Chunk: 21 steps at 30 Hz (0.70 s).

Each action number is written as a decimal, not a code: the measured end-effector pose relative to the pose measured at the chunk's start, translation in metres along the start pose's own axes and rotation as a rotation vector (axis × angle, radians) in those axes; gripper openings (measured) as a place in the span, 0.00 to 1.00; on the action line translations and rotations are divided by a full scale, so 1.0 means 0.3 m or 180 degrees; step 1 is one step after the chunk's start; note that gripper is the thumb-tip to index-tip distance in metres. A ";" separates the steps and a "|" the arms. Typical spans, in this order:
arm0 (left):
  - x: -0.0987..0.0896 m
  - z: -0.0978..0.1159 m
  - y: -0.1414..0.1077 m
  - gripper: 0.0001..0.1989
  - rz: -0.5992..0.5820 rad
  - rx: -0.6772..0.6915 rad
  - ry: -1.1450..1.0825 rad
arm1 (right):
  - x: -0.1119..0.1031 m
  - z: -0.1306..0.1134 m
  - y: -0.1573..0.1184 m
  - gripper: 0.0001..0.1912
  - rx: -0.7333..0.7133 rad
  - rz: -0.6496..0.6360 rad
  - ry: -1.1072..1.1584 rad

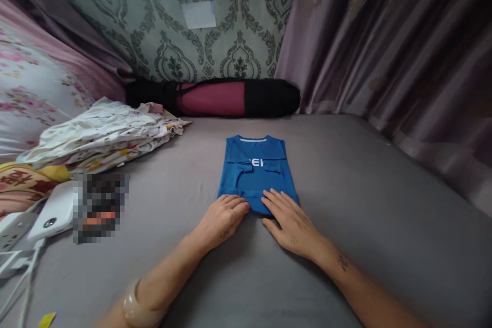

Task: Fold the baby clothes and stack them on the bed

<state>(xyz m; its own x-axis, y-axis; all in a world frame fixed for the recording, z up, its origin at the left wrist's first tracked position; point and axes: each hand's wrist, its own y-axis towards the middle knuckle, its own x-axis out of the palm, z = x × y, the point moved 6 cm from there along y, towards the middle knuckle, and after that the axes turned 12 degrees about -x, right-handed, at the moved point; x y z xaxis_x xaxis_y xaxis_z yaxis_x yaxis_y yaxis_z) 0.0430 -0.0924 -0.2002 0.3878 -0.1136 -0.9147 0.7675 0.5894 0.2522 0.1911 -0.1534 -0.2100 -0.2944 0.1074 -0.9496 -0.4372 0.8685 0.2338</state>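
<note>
A blue T-shirt (265,182) lies partly folded on the grey bed sheet (184,266), its collar at the far end. Its sleeves and sides are turned inward, and part of a white print shows between them. At the near left corner of the shirt is my left hand (227,212), fingers curled at the folded hem; its fingertips are partly hidden. My right hand (290,223) rests on the near right part of the shirt, fingers stretched out flat and thumb apart. A pale bangle (134,307) circles my left forearm.
Crumpled patterned cloth (111,130) is heaped at the left. Nearer are a white power bank (54,210), a power strip (17,228), cables and a blurred-out patch. A long black and pink bag (211,97) lies along the wall; curtains (384,46) hang at the right.
</note>
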 end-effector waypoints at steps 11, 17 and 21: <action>0.011 -0.033 0.005 0.11 -0.0164 -0.0103 -0.0059 | 0.006 0.127 -0.048 0.32 0.0128 0.0382 0.0018; -0.013 -0.112 -0.016 0.23 -0.0021 -0.0396 0.0227 | -0.012 0.171 -0.059 0.35 0.0146 0.0248 0.0313; -0.020 -0.166 -0.029 0.26 -0.0159 -0.0536 0.0142 | -0.039 0.203 -0.063 0.38 0.0062 0.0056 0.0537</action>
<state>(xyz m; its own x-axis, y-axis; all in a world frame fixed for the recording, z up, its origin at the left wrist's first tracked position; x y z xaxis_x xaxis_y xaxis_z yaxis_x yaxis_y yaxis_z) 0.0085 -0.0569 -0.2126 0.3253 -0.1127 -0.9389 0.6874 0.7100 0.1530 0.2547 -0.1417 -0.2161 -0.4411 0.0412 -0.8965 -0.4146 0.8766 0.2443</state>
